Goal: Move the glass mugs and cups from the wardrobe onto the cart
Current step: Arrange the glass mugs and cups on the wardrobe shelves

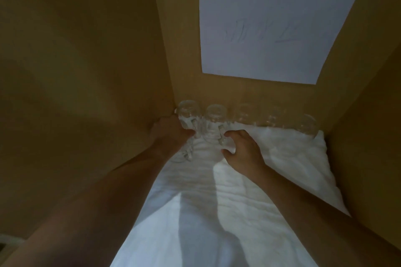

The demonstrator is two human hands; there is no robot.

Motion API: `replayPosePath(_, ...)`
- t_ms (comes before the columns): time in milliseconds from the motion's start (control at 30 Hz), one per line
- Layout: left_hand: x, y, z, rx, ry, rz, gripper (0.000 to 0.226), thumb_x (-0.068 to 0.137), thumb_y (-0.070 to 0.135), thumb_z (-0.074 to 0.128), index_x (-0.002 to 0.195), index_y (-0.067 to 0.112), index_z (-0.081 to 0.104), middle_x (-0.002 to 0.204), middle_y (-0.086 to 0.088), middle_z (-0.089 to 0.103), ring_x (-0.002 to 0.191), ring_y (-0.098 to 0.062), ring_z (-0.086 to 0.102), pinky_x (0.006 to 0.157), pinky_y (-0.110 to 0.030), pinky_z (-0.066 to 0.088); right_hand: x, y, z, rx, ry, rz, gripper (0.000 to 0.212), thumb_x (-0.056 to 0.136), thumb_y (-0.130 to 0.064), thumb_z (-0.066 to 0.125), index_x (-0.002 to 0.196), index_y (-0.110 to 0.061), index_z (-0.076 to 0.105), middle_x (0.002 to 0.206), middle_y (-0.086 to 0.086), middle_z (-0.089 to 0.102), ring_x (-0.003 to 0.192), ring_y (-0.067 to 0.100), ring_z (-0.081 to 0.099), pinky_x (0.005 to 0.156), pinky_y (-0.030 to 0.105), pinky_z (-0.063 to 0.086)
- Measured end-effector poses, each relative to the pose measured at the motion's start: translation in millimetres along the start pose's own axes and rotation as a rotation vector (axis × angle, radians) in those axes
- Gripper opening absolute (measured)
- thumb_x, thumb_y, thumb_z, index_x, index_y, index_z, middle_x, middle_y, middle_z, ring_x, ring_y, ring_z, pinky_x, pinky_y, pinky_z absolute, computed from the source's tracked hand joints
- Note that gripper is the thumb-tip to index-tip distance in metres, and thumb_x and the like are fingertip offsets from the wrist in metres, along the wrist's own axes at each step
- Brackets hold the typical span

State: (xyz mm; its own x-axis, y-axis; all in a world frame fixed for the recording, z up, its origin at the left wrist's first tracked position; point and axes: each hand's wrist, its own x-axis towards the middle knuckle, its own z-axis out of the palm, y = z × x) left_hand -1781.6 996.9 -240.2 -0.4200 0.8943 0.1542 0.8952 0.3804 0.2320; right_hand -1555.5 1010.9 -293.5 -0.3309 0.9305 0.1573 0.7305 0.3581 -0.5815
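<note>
Left grip: the left hand (168, 134) is curled against the near side of the corner mug (188, 115); its fingertips are hidden behind the glass, so it looks closed round that mug, though I cannot tell how firmly.
Right grip: the right hand (242, 147) is half open, thumb and fingers bent into a C and facing 9 o'clock, closing on nothing yet.
Nearest target: the second mug (214, 119) stands at 10 o'clock from the right hand, just beside the fingertips; its handle (221, 138) points back toward the person, into the gap of that hand.
Long axis: both mugs stand upright, seemingly mouth down, so the grip meets them from the side.
Nearer hand: the left for the corner mug, the right for the second; I judge each hand takes its own.
Row beyond: three more glass mugs (272, 120) run toward 3 o'clock along the wardrobe back wall (188, 50), well apart from both hands.
Underneath: a white cloth (271, 180) covers the wardrobe floor.
Above: a sheet of paper (271, 28) is taped to the back wall.
Cart: not in view.
</note>
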Motion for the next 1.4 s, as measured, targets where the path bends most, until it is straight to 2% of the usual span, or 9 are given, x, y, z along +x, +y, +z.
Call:
replayPosePath(133, -1.4, -2.5, -0.3, -0.003, -0.07, 0.012, 0.087, 0.076, 0.081, 0.062, 0.138, 0.021, 0.056, 0.124, -0.007, 0.068, 0.115, -0.028, 0.064, 0.084, -0.035, 0.048, -3.5, 1.0, 2.1, 0.026, 0.005, 0.007, 0.053, 0.084, -0.024, 0.078, 0.134, -0.019, 0.06, 0.129, 0.005, 0.056, 0.115, 0.024, 0.059, 0.088, 0.022, 0.04)
replayPosePath(200, -7.9, -5.8, -4.1, -0.054, -0.078, -0.012, 0.091, 0.08, 0.079, 0.059, 0.146, 0.018, 0.046, 0.13, -0.013, 0.064, 0.121, -0.032, 0.059, 0.089, -0.037, 0.047, -6.7, -2.5, 1.6, 0.02, 0.006, 0.002, 0.052, 0.084, -0.024, 0.077, 0.133, -0.018, 0.061, 0.129, 0.006, 0.056, 0.115, 0.025, 0.059, 0.089, 0.022, 0.041)
replayPosePath(333, -33.5, -11.7, -9.9, -0.156, -0.039, 0.014, 0.083, 0.088, 0.068, 0.06, 0.149, 0.016, 0.041, 0.132, -0.017, 0.059, 0.12, -0.035, 0.057, 0.095, -0.039, 0.047, -20.0, -17.5, -2.8, 0.023, -0.006, 0.003, 0.05, 0.085, -0.025, 0.076, 0.133, -0.019, 0.061, 0.13, 0.006, 0.055, 0.118, 0.026, 0.058, 0.095, 0.027, 0.044)
replayPosePath(533, -87.8, -26.3, -26.1, -0.199, -0.006, 0.183, 0.076, 0.089, 0.062, 0.061, 0.15, 0.022, 0.04, 0.149, -0.009, 0.043, 0.138, -0.032, 0.036, 0.111, -0.042, 0.037, -59.2, -53.7, -6.0, -0.015, 0.02, 0.011, 0.054, 0.085, -0.026, 0.076, 0.135, -0.019, 0.059, 0.133, 0.006, 0.054, 0.121, 0.026, 0.056, 0.098, 0.03, 0.045)
replayPosePath(700, -149.1, -61.0, -44.1, -0.217, -0.026, 0.342, 0.071, 0.09, 0.057, 0.06, 0.149, 0.024, 0.041, 0.15, -0.008, 0.043, 0.139, -0.031, 0.033, 0.112, -0.041, 0.037, -113.5, -92.6, -1.7, -0.036, 0.039, 0.026, 0.055, 0.085, -0.03, 0.075, 0.136, -0.021, 0.058, 0.135, 0.005, 0.053, 0.124, 0.025, 0.054, 0.1, 0.032, 0.045)
replayPosePath(800, -189.2, -88.3, -55.9, -0.225, -0.023, 0.381, 0.07, 0.089, 0.056, 0.061, 0.149, 0.024, 0.043, 0.152, -0.01, 0.043, 0.14, -0.031, 0.034, 0.111, -0.042, 0.039, -152.0, -118.6, 2.5, -0.075, 0.05, 0.018, 0.056, 0.085, -0.03, 0.074, 0.137, -0.02, 0.057, 0.136, 0.007, 0.054, 0.125, 0.025, 0.054, 0.103, 0.033, 0.044)
replayPosePath(1000, -270.5, -151.6, -79.9, -0.253, -0.03, 0.439, 0.065, 0.093, 0.052, 0.06, 0.149, 0.023, 0.045, 0.155, -0.007, 0.041, 0.141, -0.027, 0.035, 0.113, -0.037, 0.031, -231.9, -180.5, 25.9, -0.138, 0.028, 0.022, 0.056, 0.089, -0.031, 0.07, 0.141, -0.02, 0.053, 0.14, 0.005, 0.052, 0.127, 0.024, 0.052, 0.104, 0.032, 0.043)
replayPosePath(1200, -337.0, -233.6, -97.7, -0.216, -0.064, 0.399, 0.058, 0.092, 0.05, 0.06, 0.144, 0.025, 0.049, 0.145, -0.002, 0.048, 0.133, -0.026, 0.039, 0.109, -0.04, 0.038, -293.5, -242.3, 76.1, -0.152, -0.054, -0.007, 0.058, 0.091, -0.034, 0.069, 0.143, -0.021, 0.05, 0.143, 0.002, 0.049, 0.127, 0.021, 0.051, 0.102, 0.031, 0.046)
replayPosePath(1400, -358.7, -321.3, -112.0, -0.171, -0.098, 0.218, 0.059, 0.091, 0.047, 0.059, 0.145, 0.026, 0.046, 0.148, -0.004, 0.047, 0.137, -0.03, 0.036, 0.111, -0.046, 0.038, -317.4, -298.9, 134.2, -0.165, -0.151, -0.09, 0.056, 0.089, -0.037, 0.068, 0.142, -0.024, 0.051, 0.14, 0.002, 0.052, 0.125, 0.021, 0.052, 0.099, 0.03, 0.044)
